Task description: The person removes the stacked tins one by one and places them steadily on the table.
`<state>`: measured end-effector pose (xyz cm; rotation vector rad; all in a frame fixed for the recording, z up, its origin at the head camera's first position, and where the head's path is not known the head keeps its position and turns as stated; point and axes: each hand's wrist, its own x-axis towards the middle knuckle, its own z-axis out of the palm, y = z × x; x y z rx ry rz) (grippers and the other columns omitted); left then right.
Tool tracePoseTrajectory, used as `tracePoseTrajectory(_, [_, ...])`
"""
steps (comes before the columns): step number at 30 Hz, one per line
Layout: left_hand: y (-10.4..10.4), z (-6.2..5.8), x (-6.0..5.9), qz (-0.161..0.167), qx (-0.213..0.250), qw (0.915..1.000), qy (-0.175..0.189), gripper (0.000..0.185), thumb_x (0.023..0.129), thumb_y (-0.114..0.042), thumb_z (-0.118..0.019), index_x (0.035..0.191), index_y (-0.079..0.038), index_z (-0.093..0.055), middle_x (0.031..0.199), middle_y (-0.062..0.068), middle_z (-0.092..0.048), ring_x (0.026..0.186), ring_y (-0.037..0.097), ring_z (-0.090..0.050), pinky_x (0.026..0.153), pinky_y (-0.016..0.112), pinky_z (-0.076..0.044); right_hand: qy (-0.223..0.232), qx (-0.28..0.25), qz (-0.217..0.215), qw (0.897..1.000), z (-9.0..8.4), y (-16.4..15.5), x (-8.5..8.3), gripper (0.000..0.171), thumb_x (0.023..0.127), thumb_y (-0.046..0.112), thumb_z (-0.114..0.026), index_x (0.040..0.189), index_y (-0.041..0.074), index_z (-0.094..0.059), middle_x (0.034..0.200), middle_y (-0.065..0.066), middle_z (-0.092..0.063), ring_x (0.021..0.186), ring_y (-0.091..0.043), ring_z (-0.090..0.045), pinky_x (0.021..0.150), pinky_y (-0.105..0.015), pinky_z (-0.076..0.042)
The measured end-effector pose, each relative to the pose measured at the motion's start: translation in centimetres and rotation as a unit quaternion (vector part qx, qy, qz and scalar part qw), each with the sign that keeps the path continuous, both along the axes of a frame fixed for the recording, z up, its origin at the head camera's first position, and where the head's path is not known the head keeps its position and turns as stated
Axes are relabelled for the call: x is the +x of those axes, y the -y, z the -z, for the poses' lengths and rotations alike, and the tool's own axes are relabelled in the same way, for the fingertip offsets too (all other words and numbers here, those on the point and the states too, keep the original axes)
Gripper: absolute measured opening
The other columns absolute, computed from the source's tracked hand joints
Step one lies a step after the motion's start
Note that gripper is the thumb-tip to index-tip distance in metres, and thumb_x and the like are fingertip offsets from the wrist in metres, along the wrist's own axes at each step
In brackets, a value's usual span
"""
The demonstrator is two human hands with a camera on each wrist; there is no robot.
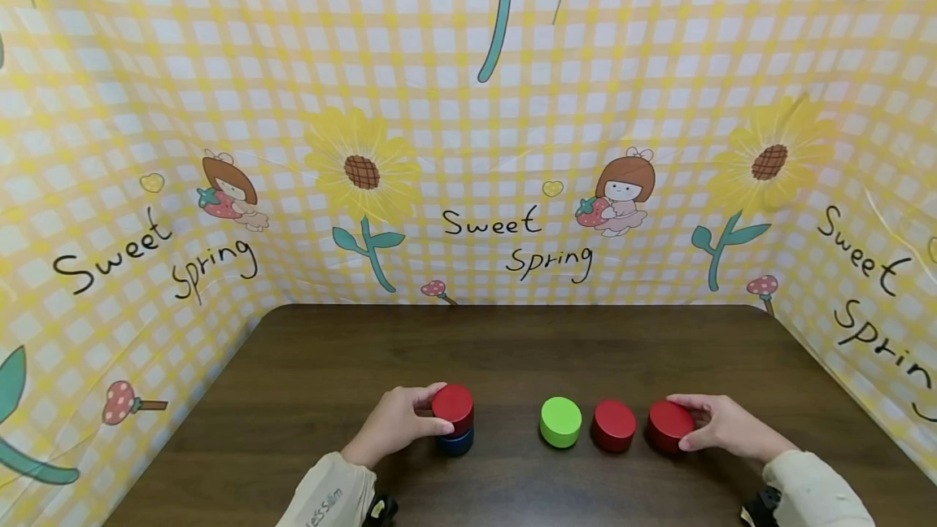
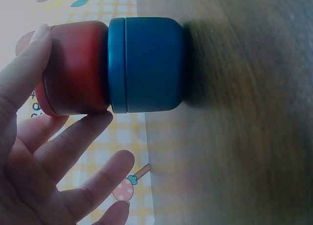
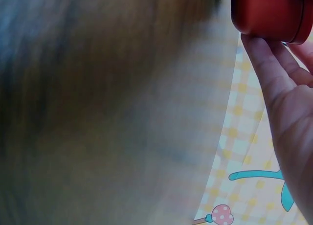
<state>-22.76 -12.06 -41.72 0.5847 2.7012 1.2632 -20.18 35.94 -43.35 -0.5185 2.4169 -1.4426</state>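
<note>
From the head view I see my left hand (image 1: 398, 427) wrapped around a red round tin (image 1: 452, 405) that sits stacked on a blue round tin (image 1: 455, 441); thumb and fingers (image 2: 73, 142) pinch the red one by its sides, which keeps its base flat against the blue lid. The left wrist view shows the two touching and lined up edge to edge, the blue one resting on the dark wooden table (image 1: 512, 348).

My right hand (image 1: 721, 425), at about 3 o'clock from the stack, curls round a second red tin (image 1: 669, 424), thumb below and fingers over the far edge; the right wrist view is blurred, so I can't tell whether that tin is on the table or just off it.

Between the hands, a green tin (image 1: 560, 421) and another red tin (image 1: 613, 424) stand in a row. A yellow checked "Sweet Spring" backdrop (image 1: 468, 145) walls the table from 9 through 12 to 3 o'clock.
</note>
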Motion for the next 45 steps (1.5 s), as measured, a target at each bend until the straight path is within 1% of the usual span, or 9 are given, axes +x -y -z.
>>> tracePoseTrajectory(10, [0.0, 0.1, -0.1, 0.001, 0.009, 1.0000, 0.003, 0.065, 0.076, -0.032, -0.081, 0.128, 0.001, -0.060, 0.108, 0.015, -0.069, 0.103, 0.027, -0.065, 0.087, 0.046, -0.050, 0.017, 0.018, -0.003, 1.000, -0.5, 0.3, -0.1, 0.070, 0.080, 0.003, -0.075, 0.128, -0.027, -0.034, 0.113, -0.030, -0.059, 0.087, 0.002, -0.055, 0.068, -0.023, -0.049])
tracePoseTrajectory(15, [-0.1, 0.1, -0.1, -0.002, 0.010, 0.9999, 0.008, 0.065, 0.076, -0.032, -0.081, 0.128, 0.001, -0.060, 0.108, 0.015, -0.069, 0.104, 0.028, -0.064, 0.088, 0.047, -0.049, 0.014, 0.019, -0.014, 1.000, -0.4, 0.2, -0.2, 0.071, 0.080, 0.004, -0.075, 0.128, -0.027, -0.033, 0.114, -0.032, -0.058, 0.089, 0.005, -0.055, 0.070, -0.022, -0.050])
tracePoseTrajectory(22, [0.0, -0.1, -0.2, -0.001, 0.002, 0.9999, 0.010, 0.065, 0.075, -0.033, -0.081, 0.128, -0.001, -0.061, 0.109, 0.015, -0.069, 0.105, 0.029, -0.063, 0.088, 0.048, -0.048, -0.002, 0.012, -0.039, 0.999, -0.3, 0.1, -0.2, 0.073, 0.082, 0.005, -0.074, 0.129, -0.029, -0.029, 0.115, -0.038, -0.055, 0.091, 0.006, -0.055, 0.070, -0.021, -0.050])
tracePoseTrajectory(24, [0.0, -0.2, -0.2, 0.002, -0.002, 0.9999, 0.011, 0.065, 0.075, -0.033, -0.081, 0.128, -0.002, -0.061, 0.109, 0.014, -0.069, 0.106, 0.029, -0.062, 0.088, 0.049, -0.048, -0.006, 0.009, -0.044, 0.999, -0.4, 0.1, -0.2, 0.072, 0.083, 0.004, -0.073, 0.128, -0.029, -0.029, 0.116, -0.043, -0.051, 0.093, 0.008, -0.055, 0.072, -0.021, -0.051])
tracePoseTrajectory(29, [0.1, -0.2, -0.3, 0.014, -0.007, 0.9998, 0.013, 0.065, 0.077, -0.032, -0.081, 0.130, -0.001, -0.059, 0.110, 0.013, -0.069, 0.106, 0.029, -0.062, 0.089, 0.050, -0.047, -0.022, 0.002, -0.042, 0.999, -1.0, -0.3, -0.3, 0.068, 0.085, 0.003, -0.070, 0.127, -0.030, -0.029, 0.121, -0.050, -0.042, 0.098, 0.012, -0.054, 0.079, -0.020, -0.051])
tracePoseTrajectory(32, [0.2, -0.3, -0.3, 0.018, -0.006, 0.9998, 0.009, 0.065, 0.077, -0.031, -0.081, 0.130, -0.001, -0.059, 0.111, 0.013, -0.068, 0.106, 0.029, -0.061, 0.089, 0.051, -0.046, -0.030, -0.001, -0.030, 0.999, -1.3, -0.5, -0.3, 0.066, 0.087, 0.004, -0.069, 0.127, -0.030, -0.029, 0.119, -0.048, -0.045, 0.098, 0.010, -0.056, 0.078, -0.020, -0.051])
tracePoseTrajectory(38, [0.3, -0.6, -0.3, 0.010, -0.035, 0.9993, -0.011, 0.067, 0.076, -0.035, -0.081, 0.130, -0.003, -0.059, 0.112, 0.012, -0.068, 0.108, 0.030, -0.060, 0.090, 0.056, -0.042, -0.030, 0.007, -0.007, 0.999, -2.1, 0.0, -0.5, 0.063, 0.089, 0.008, -0.066, 0.130, -0.027, -0.033, 0.121, -0.045, -0.048, 0.097, 0.007, -0.059, 0.077, -0.021, -0.052])
tracePoseTrajectory(42, [0.5, -0.7, -0.2, 0.005, -0.062, 0.9978, -0.020, 0.075, 0.074, -0.038, -0.082, 0.135, -0.003, -0.055, 0.114, 0.014, -0.067, 0.112, 0.033, -0.058, 0.093, 0.062, -0.036, -0.036, 0.018, -0.016, 0.999, -2.9, 1.0, -1.0, 0.062, 0.089, 0.010, -0.067, 0.130, -0.024, -0.036, 0.122, -0.043, -0.049, 0.099, 0.004, -0.060, 0.077, -0.021, -0.052])
tracePoseTrajectory(45, [0.7, -0.6, -0.2, 0.009, -0.070, 0.9973, -0.018, 0.079, 0.073, -0.038, -0.082, 0.137, -0.003, -0.052, 0.115, 0.014, -0.067, 0.113, 0.034, -0.058, 0.093, 0.062, -0.037, -0.048, 0.020, -0.027, 0.998, -3.3, 2.0, -1.5, 0.062, 0.088, 0.011, -0.068, 0.130, -0.024, -0.038, 0.122, -0.043, -0.049, 0.100, 0.002, -0.060, 0.078, -0.020, -0.051])
